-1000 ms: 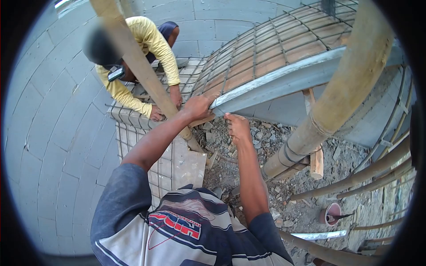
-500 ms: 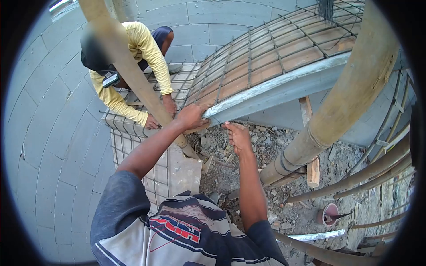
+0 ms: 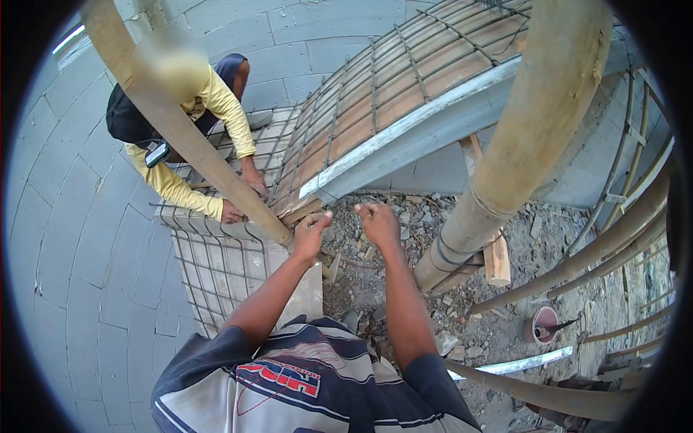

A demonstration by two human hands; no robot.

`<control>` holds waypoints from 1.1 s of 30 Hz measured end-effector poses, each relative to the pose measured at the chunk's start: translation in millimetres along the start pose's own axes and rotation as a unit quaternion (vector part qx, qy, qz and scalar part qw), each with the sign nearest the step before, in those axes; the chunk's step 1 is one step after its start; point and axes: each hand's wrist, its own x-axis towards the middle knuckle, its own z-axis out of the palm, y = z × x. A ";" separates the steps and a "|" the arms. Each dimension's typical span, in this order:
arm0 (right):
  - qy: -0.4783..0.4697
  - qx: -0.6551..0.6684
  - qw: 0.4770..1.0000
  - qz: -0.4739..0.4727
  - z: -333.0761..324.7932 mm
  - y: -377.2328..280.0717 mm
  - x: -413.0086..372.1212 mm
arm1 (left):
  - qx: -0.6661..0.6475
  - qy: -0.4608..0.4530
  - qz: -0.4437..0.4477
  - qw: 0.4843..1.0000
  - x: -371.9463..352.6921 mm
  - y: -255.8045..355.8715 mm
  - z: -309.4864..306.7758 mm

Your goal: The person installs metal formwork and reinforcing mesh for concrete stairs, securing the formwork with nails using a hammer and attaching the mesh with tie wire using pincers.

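My left hand (image 3: 310,234) is closed in a pinch just below the near end of a long grey edge board (image 3: 411,136). Across a small gap, my right hand (image 3: 379,222) also has its thumb and fingers pressed together. Whatever either hand pinches is too fine to make out. The board, whitish along its top, borders a sloping panel (image 3: 395,97) covered by a grid of thin steel bars (image 3: 374,86). A dark thin line (image 3: 326,193) crosses the board's near end. Neither hand touches the board.
A person in a yellow top (image 3: 229,101) crouches left, hands at the lower bar grid. One slanting pole (image 3: 191,148) stands before them; a thick bamboo post (image 3: 516,155) rises on the right. Rubble (image 3: 361,281) covers the ground, with a pinkish bucket (image 3: 543,323) at lower right.
My left hand has come off the board's end and moved down towards me. My right hand has drawn back slightly from the board. The view has shifted, moving the board leftward.
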 end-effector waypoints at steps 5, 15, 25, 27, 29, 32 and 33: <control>0.046 -0.022 0.998 0.042 -0.3 3.6 -14.2 | -0.135 -0.076 -0.116 0.981 -4.8 34.4 38.8; 0.110 0.196 0.964 0.144 58.7 69.0 -69.7 | -0.081 0.011 -0.035 0.996 -3.0 31.3 48.0; 0.035 0.207 0.955 0.210 141.4 140.0 -177.9 | -0.122 0.081 -0.007 0.989 4.0 21.9 69.7; 0.027 0.222 0.952 0.209 140.7 151.6 -197.2 | -0.134 0.060 -0.021 0.989 6.8 22.6 65.3; 0.041 0.235 0.945 0.223 137.8 164.3 -212.9 | -0.144 0.023 -0.026 0.989 8.1 24.0 59.8; 0.049 0.235 0.936 0.257 139.3 188.4 -230.2 | -0.157 0.017 -0.017 0.987 10.3 27.3 62.5; 0.046 0.223 0.933 0.278 141.0 199.1 -234.1 | -0.167 0.018 -0.010 0.986 10.3 28.8 64.0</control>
